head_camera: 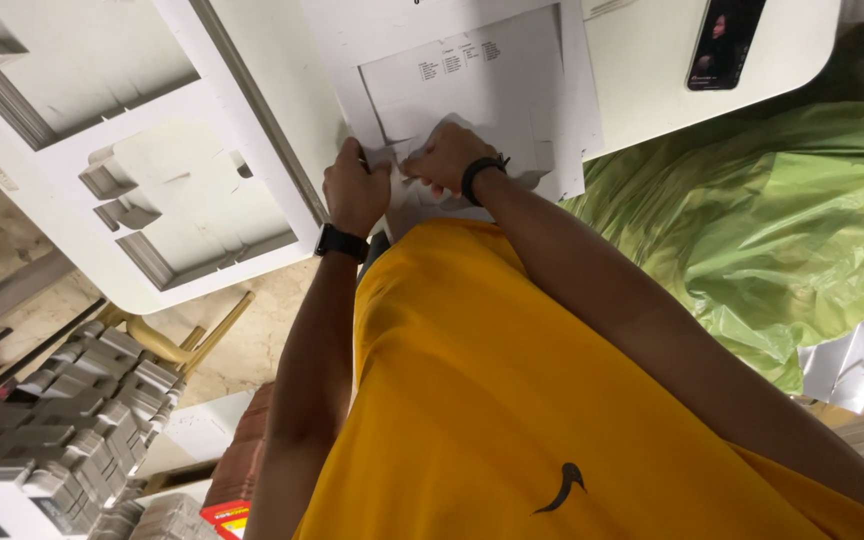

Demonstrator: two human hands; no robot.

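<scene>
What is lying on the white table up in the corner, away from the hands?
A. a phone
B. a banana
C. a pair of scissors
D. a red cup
A: a dark phone lies flat on the white table, off to the side of both hands, which are busy with a white card sheet.

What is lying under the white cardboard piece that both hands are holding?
Under the cardboard piece lies a printed white sheet on the white table. Both hands cover the middle part.

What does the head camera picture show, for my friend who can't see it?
Both hands, left hand and right hand, grip a white die-cut card sheet at a white table edge. A phone lies nearby.
</scene>
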